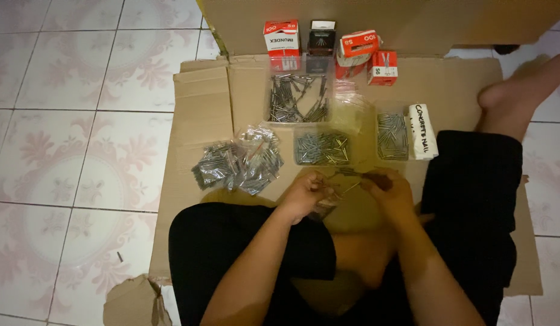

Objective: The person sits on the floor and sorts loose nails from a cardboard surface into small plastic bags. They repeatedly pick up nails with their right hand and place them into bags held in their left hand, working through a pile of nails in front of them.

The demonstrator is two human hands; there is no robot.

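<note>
— Forearms come up from the bottom edge over the crossed legs in black shorts (244,247). What are the hands doing?

— Left hand (304,192) is curled narrow, fingers pinched on a small clear plastic bag (326,202) that hangs just under it. Right hand (390,188) is also closed down, thumb and fingers pinching a few thin nails (349,175) that bridge the gap between the two hands. Both hover above the flattened cardboard sheet (201,102), just in front of the knees.

— And beyond the hands?

— Just past them, a clear tray of short nails (321,148), lying mostly sideways. To its right a narrower tray of nails (392,136) standing lengthwise, touching a white box with handwriting (424,131). Farther back, a bigger clear tray of long nails (297,98) in a loose tangle.

— Anything on the left?

— A heap of filled small bags (239,160), each with nails inside, spread on the cardboard left of the short-nail tray, well apart from the left hand.

— At the far edge?

— Small red-and-white boxes (282,43) and one dark box (321,39) in a row against an upright cardboard flap (376,18). A bare foot (503,96) rests at the right. Patterned floor tiles (68,121) surround the cardboard.
</note>
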